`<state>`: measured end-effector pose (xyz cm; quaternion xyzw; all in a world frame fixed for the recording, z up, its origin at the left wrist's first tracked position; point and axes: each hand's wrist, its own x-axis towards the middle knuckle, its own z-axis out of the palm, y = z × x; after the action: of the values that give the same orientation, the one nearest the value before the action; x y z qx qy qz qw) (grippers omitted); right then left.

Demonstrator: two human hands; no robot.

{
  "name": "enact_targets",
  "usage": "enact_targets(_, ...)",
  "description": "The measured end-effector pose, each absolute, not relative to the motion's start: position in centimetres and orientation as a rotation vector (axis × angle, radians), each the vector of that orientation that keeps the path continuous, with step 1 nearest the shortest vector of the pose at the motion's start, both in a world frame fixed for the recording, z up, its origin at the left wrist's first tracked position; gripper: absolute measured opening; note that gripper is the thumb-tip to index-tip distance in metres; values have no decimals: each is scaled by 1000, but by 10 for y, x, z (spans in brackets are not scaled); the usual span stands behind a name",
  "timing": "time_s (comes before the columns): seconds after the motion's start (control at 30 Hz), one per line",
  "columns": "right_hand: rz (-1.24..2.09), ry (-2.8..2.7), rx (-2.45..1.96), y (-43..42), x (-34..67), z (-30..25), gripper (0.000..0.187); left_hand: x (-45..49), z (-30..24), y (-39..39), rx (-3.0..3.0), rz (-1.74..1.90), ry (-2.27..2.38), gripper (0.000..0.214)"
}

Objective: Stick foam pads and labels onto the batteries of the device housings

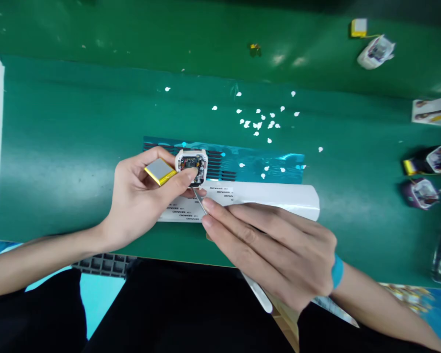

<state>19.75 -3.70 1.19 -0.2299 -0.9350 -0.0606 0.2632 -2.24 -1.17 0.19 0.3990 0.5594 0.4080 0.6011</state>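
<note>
Near the middle, my left hand [143, 196] grips a small white watch case [205, 169] with its circuit board facing up. Its thumb presses on the board's lower part. A yellow-edged battery with a grey face [160, 170] rests by the left fingers, beside the case. My right hand [275, 245] is closed on slim metal tweezers [199, 200], whose tip meets the case's lower edge near the left thumb. A pale rounded end [260, 296] sticks out below the right palm; the stretch between is hidden by the fingers.
Under the hands lie a blue film strip [268, 162] and a printed white liner sheet [286, 198]. Several small white stickers [257, 125] are scattered beyond. More watch cases, a white one [377, 52] and a purple one [421, 192], lie at the right on the green mat [77, 122].
</note>
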Motion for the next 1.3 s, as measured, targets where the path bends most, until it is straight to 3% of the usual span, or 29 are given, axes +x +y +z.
enact_targets(0.27, -18, -2448, -766, -36, 199, 16, 17, -22, -3, -9, 935, 969, 1282, 28)
enact_targets(0.57, -85, -2431, -773, -31, 207, 18, 19, -23, 2, 0, 1073, 974, 1268, 39)
enact_targets(0.77, -96, -2395, -711, -34, 211, 14, 22, -65, -38, 79, 1304, 1205, 1339, 71)
enact_targets(0.87, -142, -2374, -734, -35, 212, 11, 23, -87, -48, 108, 1365, 1121, 1360, 82)
enact_targets(1.07, -166, -2240, -773, -31, 212, 0, 20, -71, -24, 69, 1995, 1163, 1453, 56)
enact_targets(1.17, 82, -2033, -854, -28, 209, -6, 22, -55, -13, 43, 2266, 867, 1056, 39)
enact_targets(1.3, 353, -1860, -879, -29, 206, -6, 28, -44, -3, 28, 2216, 466, 751, 34)
